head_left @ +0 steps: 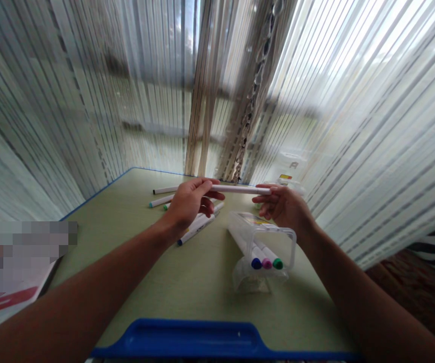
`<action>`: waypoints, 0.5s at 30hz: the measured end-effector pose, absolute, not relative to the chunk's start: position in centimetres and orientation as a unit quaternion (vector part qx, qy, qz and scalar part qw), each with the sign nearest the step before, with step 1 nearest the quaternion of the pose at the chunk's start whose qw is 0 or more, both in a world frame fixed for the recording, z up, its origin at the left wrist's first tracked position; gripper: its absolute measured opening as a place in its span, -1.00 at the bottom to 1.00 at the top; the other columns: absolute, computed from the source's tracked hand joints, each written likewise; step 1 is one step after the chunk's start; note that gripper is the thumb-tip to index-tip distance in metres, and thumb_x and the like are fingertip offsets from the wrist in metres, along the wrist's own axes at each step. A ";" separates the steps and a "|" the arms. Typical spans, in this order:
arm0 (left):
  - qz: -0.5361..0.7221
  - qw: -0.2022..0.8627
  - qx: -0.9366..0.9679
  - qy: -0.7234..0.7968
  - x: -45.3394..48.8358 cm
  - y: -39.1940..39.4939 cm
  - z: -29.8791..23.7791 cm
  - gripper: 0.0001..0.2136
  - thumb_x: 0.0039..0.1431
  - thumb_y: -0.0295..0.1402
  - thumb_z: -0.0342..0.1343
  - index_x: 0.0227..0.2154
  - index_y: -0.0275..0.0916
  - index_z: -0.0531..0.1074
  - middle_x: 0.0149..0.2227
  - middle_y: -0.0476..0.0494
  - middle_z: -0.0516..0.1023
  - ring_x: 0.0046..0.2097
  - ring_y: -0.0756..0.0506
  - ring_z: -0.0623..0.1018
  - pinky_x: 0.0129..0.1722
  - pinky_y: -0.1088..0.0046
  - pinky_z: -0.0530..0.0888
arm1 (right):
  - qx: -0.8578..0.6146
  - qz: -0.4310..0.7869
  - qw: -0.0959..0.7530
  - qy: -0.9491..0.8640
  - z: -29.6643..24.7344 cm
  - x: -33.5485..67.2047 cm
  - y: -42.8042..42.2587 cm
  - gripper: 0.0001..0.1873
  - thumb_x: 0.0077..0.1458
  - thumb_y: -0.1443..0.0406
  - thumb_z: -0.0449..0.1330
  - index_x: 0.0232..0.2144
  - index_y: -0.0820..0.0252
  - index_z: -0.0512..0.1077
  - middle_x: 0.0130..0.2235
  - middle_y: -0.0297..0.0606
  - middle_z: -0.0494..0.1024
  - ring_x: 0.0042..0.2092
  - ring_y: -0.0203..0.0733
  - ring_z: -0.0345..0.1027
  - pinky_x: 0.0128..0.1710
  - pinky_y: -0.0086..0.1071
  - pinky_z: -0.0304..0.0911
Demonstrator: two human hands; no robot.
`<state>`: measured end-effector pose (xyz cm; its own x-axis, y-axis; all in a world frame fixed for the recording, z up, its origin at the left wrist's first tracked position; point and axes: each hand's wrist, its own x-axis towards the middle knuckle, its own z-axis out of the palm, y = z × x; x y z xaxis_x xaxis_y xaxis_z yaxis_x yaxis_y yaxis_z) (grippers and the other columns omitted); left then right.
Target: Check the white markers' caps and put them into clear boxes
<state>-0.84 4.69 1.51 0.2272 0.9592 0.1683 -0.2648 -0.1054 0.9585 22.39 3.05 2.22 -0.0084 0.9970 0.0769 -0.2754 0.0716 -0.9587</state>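
A white marker (238,189) is held level above the table between both hands. My left hand (194,199) pinches its left end, and my right hand (283,204) grips the right end with thumb and fingers. Below and between them lies a clear plastic case (240,229), its open end toward me. Inside it rest a blue-tipped marker (256,263), a pink-tipped marker (266,263) and a green-tipped marker (277,263). Several loose white markers (198,229) lie on the table under and behind my left hand, which partly hides them.
The pale green table (145,282) has a blue rim and a blue tray (190,333) moulded at its front edge. Another clear container (291,174) stands behind my right hand. A booklet (16,292), partly blurred, lies at the left. Striped string curtains (157,101) hang behind.
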 end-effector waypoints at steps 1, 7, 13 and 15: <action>0.526 0.577 0.530 0.330 -0.8 4.7 1.5 -0.84 0.26 -0.41 0.05 -0.20 -0.34 0.48 -0.40 -0.17 0.63 -0.63 0.06 0.43 -0.65 0.56 0.36 | -0.401 0.549 0.579 -0.451 2.2 22.4 3.1 -0.75 -0.02 0.32 0.12 -0.32 0.26 0.55 -0.48 -0.19 0.66 -0.65 -0.23 0.44 -0.73 -0.47 0.21; 0.526 0.542 0.563 0.334 -0.8 4.6 1.1 -0.84 0.21 -0.36 0.17 -0.22 -0.35 0.50 -0.40 -0.16 0.63 -0.63 0.10 0.40 -0.63 0.57 0.35 | -0.392 0.511 0.585 -0.493 1.7 22.6 3.3 -0.79 0.00 0.23 0.30 -0.32 0.26 0.55 -0.46 -0.19 0.67 -0.64 -0.26 0.46 -0.73 -0.52 0.22; 0.521 0.503 0.609 0.324 -0.8 4.8 0.9 -0.81 0.16 -0.28 0.24 -0.34 -0.35 0.52 -0.42 -0.11 0.59 -0.62 0.10 0.40 -0.63 0.57 0.36 | -0.377 0.489 0.584 -0.527 1.1 22.5 3.5 -0.69 -0.10 0.17 0.46 -0.34 0.24 0.56 -0.46 -0.23 0.66 -0.63 -0.32 0.46 -0.72 -0.58 0.22; 0.519 0.496 0.617 0.321 -0.8 4.8 1.0 -0.81 0.13 -0.29 0.27 -0.36 -0.35 0.52 -0.45 -0.07 0.55 -0.61 0.10 0.40 -0.63 0.57 0.36 | -0.373 0.487 0.585 -0.531 0.9 22.5 3.6 -0.73 -0.10 0.21 0.47 -0.35 0.24 0.56 -0.48 -0.25 0.66 -0.64 -0.33 0.46 -0.70 -0.59 0.23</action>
